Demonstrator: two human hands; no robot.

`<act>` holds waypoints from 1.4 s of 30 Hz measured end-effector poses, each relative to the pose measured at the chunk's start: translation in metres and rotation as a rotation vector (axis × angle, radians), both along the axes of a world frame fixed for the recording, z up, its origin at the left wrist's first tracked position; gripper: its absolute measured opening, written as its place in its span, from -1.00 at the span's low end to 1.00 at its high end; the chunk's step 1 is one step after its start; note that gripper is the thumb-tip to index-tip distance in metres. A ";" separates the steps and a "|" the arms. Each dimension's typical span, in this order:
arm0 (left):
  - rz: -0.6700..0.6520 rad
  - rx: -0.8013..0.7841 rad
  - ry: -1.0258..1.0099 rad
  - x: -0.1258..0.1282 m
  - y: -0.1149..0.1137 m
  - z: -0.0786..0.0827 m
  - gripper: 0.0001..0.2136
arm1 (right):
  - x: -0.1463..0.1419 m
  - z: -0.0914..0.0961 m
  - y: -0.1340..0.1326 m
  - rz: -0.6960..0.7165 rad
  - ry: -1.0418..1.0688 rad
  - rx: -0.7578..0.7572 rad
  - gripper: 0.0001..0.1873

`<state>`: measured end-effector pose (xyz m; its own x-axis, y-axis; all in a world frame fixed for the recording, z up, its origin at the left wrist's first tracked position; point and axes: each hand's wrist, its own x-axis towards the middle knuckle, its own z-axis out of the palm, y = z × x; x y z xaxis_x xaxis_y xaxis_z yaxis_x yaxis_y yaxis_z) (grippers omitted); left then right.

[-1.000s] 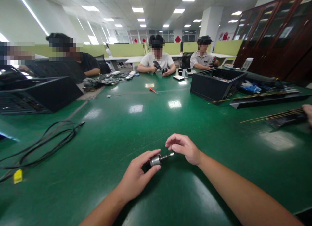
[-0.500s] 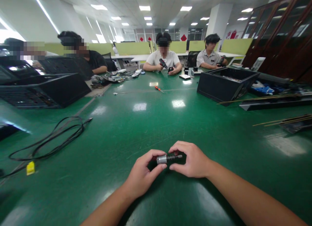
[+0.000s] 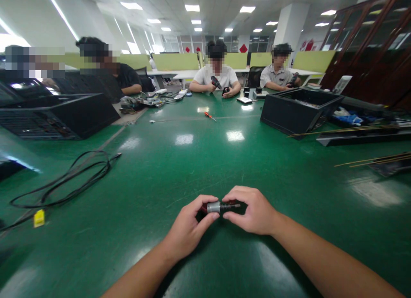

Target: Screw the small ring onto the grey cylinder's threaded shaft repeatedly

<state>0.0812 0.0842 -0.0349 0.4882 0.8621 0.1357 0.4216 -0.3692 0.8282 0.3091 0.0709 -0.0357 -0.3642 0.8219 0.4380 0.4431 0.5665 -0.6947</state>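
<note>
A small silver metal cylinder with a dark coil spring and a thin shaft [image 3: 213,207] lies level just above the table. My left hand [image 3: 189,227] pinches its silver body between thumb and fingers. From the other side, my right hand [image 3: 252,210] curls its thumb and fingers round the spring end, fingertips close against the collar. The shaft points right, into the hollow of the right hand. Some dark red shows behind the cylinder, inside the left hand; I cannot make out what it is.
Ahead on the green table [image 3: 192,169] lies an orange screwdriver [image 3: 209,116]. Black cables [image 3: 77,178] with a yellow tag [image 3: 39,218] lie left. Black computer cases stand left [image 3: 64,118] and right [image 3: 298,111]. Thin rods [image 3: 379,159] lie right. Several people sit around the table.
Both hands stay nearly in place. The cylinder has turned slightly in the fingers, and dark red shows behind it. The view has shifted a little.
</note>
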 end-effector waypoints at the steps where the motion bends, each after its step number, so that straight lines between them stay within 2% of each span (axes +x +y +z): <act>1: -0.006 0.003 0.001 0.000 0.000 0.000 -0.76 | 0.000 0.000 0.000 0.003 0.005 0.004 -0.79; 9: -0.024 -0.001 -0.012 0.000 0.000 -0.001 -0.77 | -0.001 -0.004 0.000 0.031 0.030 0.021 -0.77; 17: -0.032 0.042 -0.001 0.002 -0.003 0.003 -0.78 | -0.001 -0.005 0.001 0.006 -0.010 0.032 -0.88; 30: -0.032 0.077 0.008 0.000 -0.005 -0.003 -0.77 | -0.002 -0.004 -0.001 0.011 -0.012 0.071 -0.92; 42: -0.044 0.048 -0.017 0.001 -0.007 -0.002 -0.78 | -0.001 -0.002 -0.002 0.011 -0.005 0.074 -0.93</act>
<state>0.0824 0.0777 -0.0368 0.5230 0.8320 0.1852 0.3897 -0.4266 0.8162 0.3077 0.0686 -0.0376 -0.3753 0.7832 0.4957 0.4398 0.6212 -0.6486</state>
